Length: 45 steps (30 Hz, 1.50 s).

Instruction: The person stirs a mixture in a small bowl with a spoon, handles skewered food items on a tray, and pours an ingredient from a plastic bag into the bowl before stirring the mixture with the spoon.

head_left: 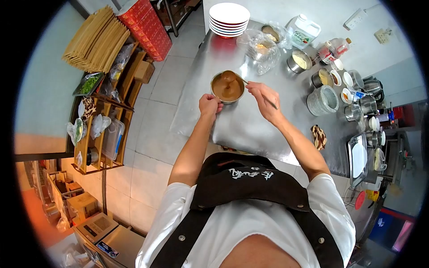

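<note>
A round metal bowl (228, 102) with smooth brown sauce (228, 91) stands on the steel table (259, 129). At its lower left edge, my left hand (210, 106) pinches the rim. A long-handled metal spoon (271, 103) is gripped in my right hand (264, 99), to the right of the bowl. Its head dips into the sauce near the bowl's upper edge and is coated brown. The spoon's handle end sticks out below my right hand.
Stacked plates (229, 13) and plastic-wrapped bowls (260, 48) stand at the table's far edge. Along the right are a white jug (303, 32), a stone mortar (322, 101), several small bowls, a patterned cloth (318, 137) and a metal tray (351, 163). Wooden shelves (103, 107) stand left.
</note>
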Each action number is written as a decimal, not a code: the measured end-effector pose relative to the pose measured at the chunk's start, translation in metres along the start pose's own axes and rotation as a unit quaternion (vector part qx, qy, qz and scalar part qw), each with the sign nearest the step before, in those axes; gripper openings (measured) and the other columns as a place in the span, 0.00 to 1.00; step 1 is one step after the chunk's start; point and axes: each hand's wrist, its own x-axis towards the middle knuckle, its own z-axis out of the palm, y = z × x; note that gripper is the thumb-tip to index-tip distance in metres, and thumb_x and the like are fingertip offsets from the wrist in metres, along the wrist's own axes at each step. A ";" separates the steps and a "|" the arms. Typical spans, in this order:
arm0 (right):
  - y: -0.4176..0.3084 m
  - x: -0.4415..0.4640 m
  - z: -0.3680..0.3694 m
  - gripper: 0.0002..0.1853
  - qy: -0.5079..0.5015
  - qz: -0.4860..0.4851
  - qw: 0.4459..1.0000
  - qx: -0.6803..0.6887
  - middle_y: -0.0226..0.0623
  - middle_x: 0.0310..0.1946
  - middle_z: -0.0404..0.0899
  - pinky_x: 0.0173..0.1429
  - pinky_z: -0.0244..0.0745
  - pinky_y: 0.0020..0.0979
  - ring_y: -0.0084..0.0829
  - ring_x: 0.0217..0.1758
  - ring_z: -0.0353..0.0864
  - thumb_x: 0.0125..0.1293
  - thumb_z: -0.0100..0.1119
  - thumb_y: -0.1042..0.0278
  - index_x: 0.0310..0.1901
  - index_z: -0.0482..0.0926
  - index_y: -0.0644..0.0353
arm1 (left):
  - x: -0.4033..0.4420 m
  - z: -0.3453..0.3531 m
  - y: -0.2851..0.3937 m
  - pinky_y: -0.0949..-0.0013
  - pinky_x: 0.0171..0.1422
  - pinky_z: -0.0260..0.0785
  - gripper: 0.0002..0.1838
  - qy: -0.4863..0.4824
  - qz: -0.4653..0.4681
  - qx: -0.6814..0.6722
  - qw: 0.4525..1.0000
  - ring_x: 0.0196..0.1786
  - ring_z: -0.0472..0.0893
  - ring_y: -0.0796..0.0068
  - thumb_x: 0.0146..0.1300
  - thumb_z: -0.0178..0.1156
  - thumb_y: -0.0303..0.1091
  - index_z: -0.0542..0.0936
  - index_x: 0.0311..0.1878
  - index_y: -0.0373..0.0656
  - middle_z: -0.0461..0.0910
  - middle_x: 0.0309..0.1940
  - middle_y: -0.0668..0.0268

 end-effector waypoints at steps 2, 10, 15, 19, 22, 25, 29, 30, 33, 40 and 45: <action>-0.009 0.003 -0.011 0.09 -0.016 -0.087 0.994 -0.064 0.45 0.38 0.81 0.42 0.77 0.33 0.38 0.36 0.81 0.58 0.60 0.73 0.41 0.79 0.61 | 0.002 0.000 -0.002 0.75 0.20 0.71 0.05 -0.004 0.000 -0.002 1.000 0.22 0.79 0.76 0.57 0.57 0.23 0.69 0.33 0.41 0.77 0.25 0.65; -0.015 -0.016 -0.010 0.10 -0.167 -0.207 0.944 -0.195 0.38 0.44 0.77 0.38 0.77 0.33 0.34 0.36 0.78 0.56 0.62 0.67 0.39 0.75 0.56 | 0.002 0.001 -0.002 0.75 0.20 0.71 0.06 -0.002 -0.006 -0.005 1.000 0.22 0.79 0.75 0.57 0.57 0.23 0.70 0.34 0.41 0.77 0.26 0.65; 0.018 -0.033 0.029 0.10 -0.256 -0.239 0.909 -0.225 0.37 0.40 0.75 0.38 0.75 0.32 0.33 0.36 0.77 0.57 0.59 0.61 0.35 0.72 0.56 | 0.002 0.001 -0.002 0.75 0.22 0.72 0.05 0.000 -0.005 0.006 1.000 0.22 0.78 0.76 0.60 0.57 0.26 0.70 0.36 0.42 0.78 0.26 0.64; 0.039 -0.023 0.048 0.12 -0.272 -0.257 0.893 -0.248 0.37 0.39 0.74 0.42 0.75 0.32 0.35 0.40 0.75 0.50 0.62 0.64 0.34 0.72 0.57 | 0.002 0.001 -0.003 0.74 0.22 0.72 0.05 0.000 0.001 0.006 1.000 0.22 0.78 0.76 0.60 0.57 0.26 0.70 0.36 0.42 0.77 0.25 0.65; 0.049 -0.013 0.049 0.14 -0.264 -0.224 0.896 -0.279 0.36 0.38 0.73 0.43 0.74 0.33 0.36 0.42 0.74 0.45 0.63 0.65 0.34 0.72 0.57 | 0.002 0.001 -0.002 0.74 0.22 0.72 0.05 0.001 0.000 0.013 1.000 0.22 0.78 0.76 0.60 0.57 0.25 0.70 0.36 0.42 0.76 0.26 0.65; 0.046 -0.013 0.034 0.10 -0.284 -0.174 0.908 -0.254 0.35 0.36 0.72 0.42 0.74 0.34 0.36 0.40 0.74 0.51 0.61 0.66 0.34 0.73 0.56 | 0.002 0.001 -0.002 0.74 0.22 0.72 0.05 -0.002 -0.002 0.012 1.000 0.23 0.78 0.76 0.60 0.57 0.25 0.70 0.35 0.42 0.76 0.26 0.66; 0.028 -0.025 0.021 0.06 -0.293 -0.109 0.921 -0.232 0.35 0.32 0.72 0.40 0.74 0.36 0.36 0.37 0.75 0.57 0.58 0.66 0.34 0.73 0.56 | 0.001 0.001 -0.002 0.74 0.22 0.72 0.05 0.001 -0.001 0.011 1.000 0.22 0.78 0.76 0.60 0.57 0.25 0.70 0.35 0.43 0.76 0.25 0.66; 0.025 -0.026 0.020 0.06 -0.284 -0.129 0.925 -0.218 0.35 0.32 0.72 0.39 0.74 0.36 0.36 0.36 0.75 0.58 0.58 0.66 0.34 0.73 0.56 | 0.001 0.002 -0.002 0.74 0.22 0.72 0.05 0.001 -0.002 0.008 1.000 0.22 0.78 0.76 0.60 0.57 0.25 0.70 0.35 0.43 0.76 0.26 0.66; 0.020 -0.025 0.035 0.06 -0.278 -0.177 0.926 -0.183 0.35 0.32 0.73 0.38 0.74 0.36 0.35 0.36 0.75 0.60 0.57 0.66 0.33 0.72 0.58 | 0.004 0.003 -0.003 0.74 0.22 0.72 0.05 0.001 0.000 0.010 1.000 0.22 0.78 0.76 0.59 0.57 0.25 0.70 0.35 0.43 0.76 0.26 0.65; 0.033 -0.003 0.047 0.08 -0.290 -0.198 0.894 -0.279 0.35 0.32 0.72 0.39 0.74 0.34 0.34 0.38 0.75 0.53 0.59 0.68 0.31 0.71 0.58 | 0.007 0.002 -0.004 0.73 0.21 0.72 0.05 0.002 0.001 0.028 1.000 0.23 0.78 0.75 0.59 0.57 0.25 0.70 0.35 0.43 0.77 0.25 0.65; 0.021 -0.016 0.024 0.08 -0.347 -0.122 0.895 -0.253 0.35 0.33 0.73 0.39 0.74 0.33 0.34 0.39 0.75 0.51 0.60 0.69 0.31 0.72 0.57 | 0.004 0.001 -0.004 0.74 0.21 0.72 0.05 0.008 0.002 0.017 1.000 0.23 0.78 0.75 0.59 0.57 0.25 0.70 0.35 0.42 0.77 0.26 0.65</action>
